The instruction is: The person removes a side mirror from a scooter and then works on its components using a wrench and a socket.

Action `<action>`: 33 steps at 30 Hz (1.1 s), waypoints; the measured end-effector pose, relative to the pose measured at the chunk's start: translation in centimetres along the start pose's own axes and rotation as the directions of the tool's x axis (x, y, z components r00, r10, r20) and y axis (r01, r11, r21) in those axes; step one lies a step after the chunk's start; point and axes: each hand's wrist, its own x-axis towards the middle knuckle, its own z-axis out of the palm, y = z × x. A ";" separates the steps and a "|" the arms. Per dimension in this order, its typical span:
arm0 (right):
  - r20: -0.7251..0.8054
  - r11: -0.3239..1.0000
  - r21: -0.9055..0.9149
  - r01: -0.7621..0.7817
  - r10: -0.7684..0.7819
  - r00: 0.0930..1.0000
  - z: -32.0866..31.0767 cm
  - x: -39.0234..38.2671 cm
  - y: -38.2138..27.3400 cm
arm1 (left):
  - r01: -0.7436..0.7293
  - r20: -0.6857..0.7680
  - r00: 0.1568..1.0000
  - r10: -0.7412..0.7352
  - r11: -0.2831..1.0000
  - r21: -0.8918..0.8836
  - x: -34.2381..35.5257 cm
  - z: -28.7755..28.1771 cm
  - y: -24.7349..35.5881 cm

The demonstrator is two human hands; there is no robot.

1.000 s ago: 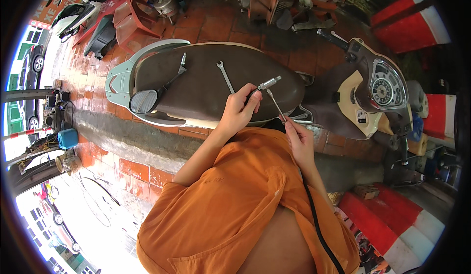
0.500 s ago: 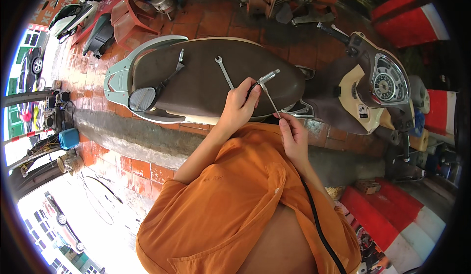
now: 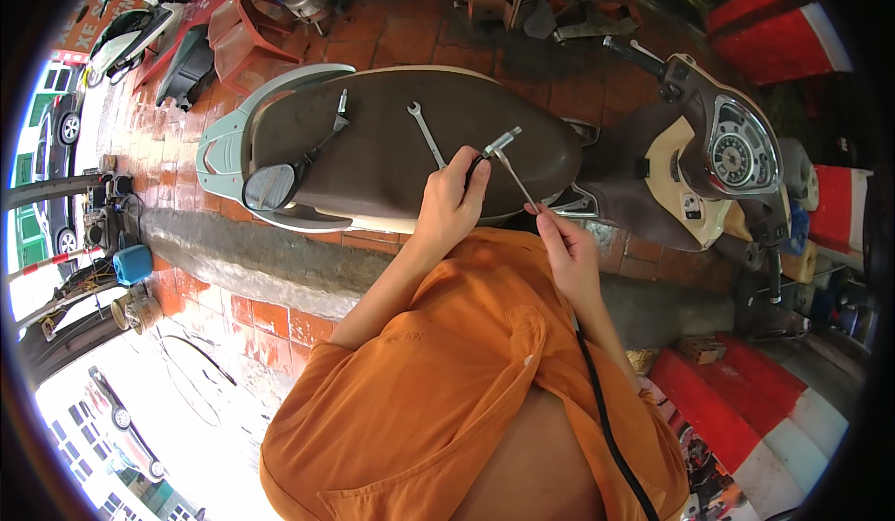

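My left hand point(image 3: 452, 202) grips the black sheath of a cable whose metal end fitting point(image 3: 501, 142) sticks up over the brown scooter seat point(image 3: 392, 148). My right hand point(image 3: 562, 244) pinches the thin bare wire point(image 3: 516, 177) that runs from that fitting down to my fingers. The black cable point(image 3: 606, 418) continues past my right forearm toward the lower edge. A silver wrench point(image 3: 427, 134) lies on the seat just left of my left hand. A detached round mirror on its black stem point(image 3: 280, 181) rests on the seat's rear part.
The scooter's handlebar and round gauge point(image 3: 732, 153) are at the right. Red plastic chairs point(image 3: 233, 36) and parts stand on the brick floor beyond the seat. A concrete curb point(image 3: 242, 255) runs below the scooter. Red and white steps point(image 3: 736, 400) lie at the lower right.
Both hands and the cable have shifted slightly toward the seat; the wire stays stretched between the fitting and my right fingers. The view has tilted a little.
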 end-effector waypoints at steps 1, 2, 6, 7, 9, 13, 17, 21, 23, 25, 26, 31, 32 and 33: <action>0.045 0.992 0.060 -0.111 0.109 0.993 -0.3 0.1 -0.2 | 0.002 -0.007 1.000 -0.001 0.999 0.032 -0.1 0.1 -0.1; 0.095 0.968 0.115 -0.223 0.213 0.972 -0.6 0.1 -0.5 | 0.002 -0.007 1.000 -0.002 1.000 0.031 -0.1 0.1 -0.1; 0.197 0.915 0.207 -0.346 0.307 0.931 -1.1 0.2 -1.2 | 0.004 -0.058 0.998 0.004 0.991 0.133 -0.3 0.4 0.3; 0.212 0.905 0.232 -0.358 0.312 0.926 -1.0 0.1 -1.1 | -0.009 -0.079 0.997 0.023 0.985 0.170 -0.4 0.4 0.3; 0.227 0.893 0.254 -0.371 0.318 0.921 -0.7 0.0 -0.8 | -0.032 -0.065 0.997 0.048 0.976 0.216 -0.2 0.1 0.6; 0.152 0.954 0.135 -0.267 0.246 0.957 -0.3 0.0 -0.1 | -0.122 -0.036 0.989 0.141 0.938 0.324 -0.4 0.1 0.5; 0.111 0.979 0.066 -0.195 0.187 0.976 0.0 0.0 0.1 | -0.087 -0.026 0.995 0.100 0.946 0.311 -0.8 0.2 0.5; 0.058 0.995 -0.011 -0.103 0.104 0.993 1.1 -0.1 0.2 | -0.067 -0.036 0.996 0.076 0.976 0.210 -0.7 0.4 0.4; -0.013 0.996 -0.091 0.004 -0.005 1.000 1.6 -0.3 0.2 | -0.043 -0.038 0.998 0.050 0.987 0.158 -0.7 0.4 0.4; -0.005 0.991 -0.137 0.004 -0.005 1.000 1.6 -0.2 0.1 | 0.008 0.003 1.000 -0.008 0.995 0.096 -0.7 0.3 0.2; -0.001 0.983 -0.182 0.006 -0.006 1.000 1.5 -0.2 0.0 | 0.011 0.002 1.000 -0.011 0.995 0.097 -0.8 0.3 0.1; 0.088 0.951 -0.298 -0.079 0.110 0.990 0.2 0.2 -0.1 | 0.021 0.009 1.000 -0.022 0.996 0.086 -1.2 0.4 -0.2; 0.122 0.949 -0.282 -0.139 0.179 0.976 -0.2 0.2 0.0 | 0.023 0.011 1.000 -0.024 0.996 0.086 -1.3 0.5 -0.4; 0.127 0.958 -0.252 -0.137 0.173 0.977 -0.3 0.1 0.9 | 0.027 0.026 0.999 -0.030 0.994 0.105 -1.5 0.6 -0.6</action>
